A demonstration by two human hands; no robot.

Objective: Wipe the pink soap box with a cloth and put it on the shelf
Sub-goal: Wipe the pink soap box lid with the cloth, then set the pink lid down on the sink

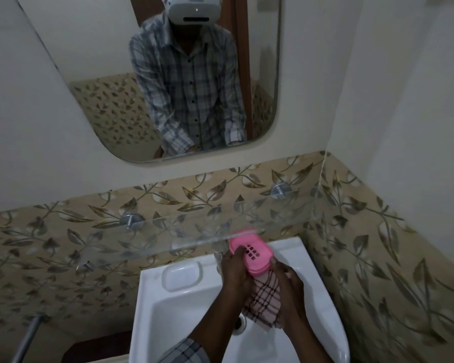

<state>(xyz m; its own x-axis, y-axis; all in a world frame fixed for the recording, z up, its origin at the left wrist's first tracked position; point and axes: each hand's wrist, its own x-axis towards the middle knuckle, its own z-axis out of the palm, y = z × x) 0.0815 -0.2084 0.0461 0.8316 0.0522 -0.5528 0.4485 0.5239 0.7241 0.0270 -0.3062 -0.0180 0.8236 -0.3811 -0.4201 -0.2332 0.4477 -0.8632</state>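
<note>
Soap box (254, 254) (slots up) angles away from hands.

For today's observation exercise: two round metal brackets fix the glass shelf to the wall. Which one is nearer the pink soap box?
The right bracket, near the corner. The left bracket sits farther from the pink soap box, held below the glass shelf.

Soap box (252, 254) seemingly below shelf (194, 231)

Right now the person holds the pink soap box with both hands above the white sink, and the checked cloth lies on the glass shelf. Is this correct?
Not quite. The head view shows the checked cloth not on the glass shelf but in the hands, under the pink soap box. The left hand and right hand do hold the box above the white sink.
</note>
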